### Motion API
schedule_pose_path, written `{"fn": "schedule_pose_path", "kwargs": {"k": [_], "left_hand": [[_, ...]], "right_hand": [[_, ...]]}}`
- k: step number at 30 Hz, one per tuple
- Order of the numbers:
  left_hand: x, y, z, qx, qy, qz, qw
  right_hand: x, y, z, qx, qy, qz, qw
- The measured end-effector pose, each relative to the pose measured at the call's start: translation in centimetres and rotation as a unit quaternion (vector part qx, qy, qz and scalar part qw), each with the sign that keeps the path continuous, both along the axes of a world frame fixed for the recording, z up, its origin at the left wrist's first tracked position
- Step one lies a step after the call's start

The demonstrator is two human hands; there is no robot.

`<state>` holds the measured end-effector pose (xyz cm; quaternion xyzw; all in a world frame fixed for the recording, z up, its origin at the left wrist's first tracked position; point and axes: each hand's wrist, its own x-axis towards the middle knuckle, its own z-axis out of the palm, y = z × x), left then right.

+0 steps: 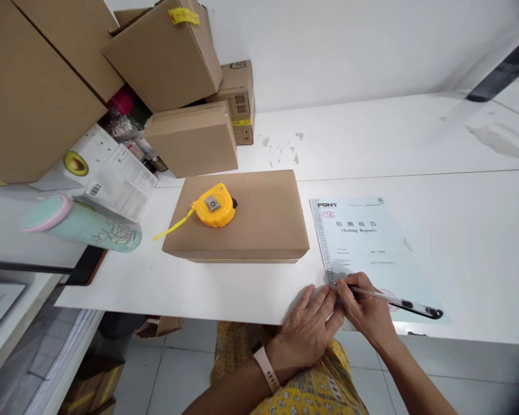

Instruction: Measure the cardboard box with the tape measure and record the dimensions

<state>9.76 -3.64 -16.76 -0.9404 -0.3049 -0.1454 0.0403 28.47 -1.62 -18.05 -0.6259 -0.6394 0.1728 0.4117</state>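
Observation:
A black-and-clear pen (398, 301) is gripped in my right hand (365, 311), its tip down at the lower left edge of a light-blue spiral-bound booklet (358, 242). The booklet's cover reads "PONY" and "Testing Report". My left hand (309, 320) rests at the table's front edge, palm down with its fingers stretched out, beside the pen tip and against my right hand. It holds nothing that I can see. To the left a yellow tape measure (219, 213) lies on top of a brown cardboard box (263, 213).
More cardboard boxes (194, 138) are stacked against the wall at the back left. A mint-green tumbler (90, 225) with a pink ring stands at the left, near a white printed carton (116, 178). The white table (480, 248) ends just before my lap.

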Motion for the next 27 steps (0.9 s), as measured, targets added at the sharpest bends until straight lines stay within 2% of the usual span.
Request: {"fn": "schedule_pose_path", "kwargs": {"k": [5,22,27], "left_hand": [[0.06,-0.15,-0.16,-0.004,-0.009,0.003,1.000],[0.11,-0.10,0.16,-0.004,0.020,0.002,1.000],[0.11,-0.04,0.03,0.003,-0.004,0.005,1.000]], "right_hand": [[0.07,-0.03,-0.20,0.004,-0.001,-0.017,1.000],[0.09,-0.16,-0.44,-0.020,0.014,-0.007,1.000],[0.11,-0.07,-0.49,-0.016,0.017,-0.004,1.000]]}}
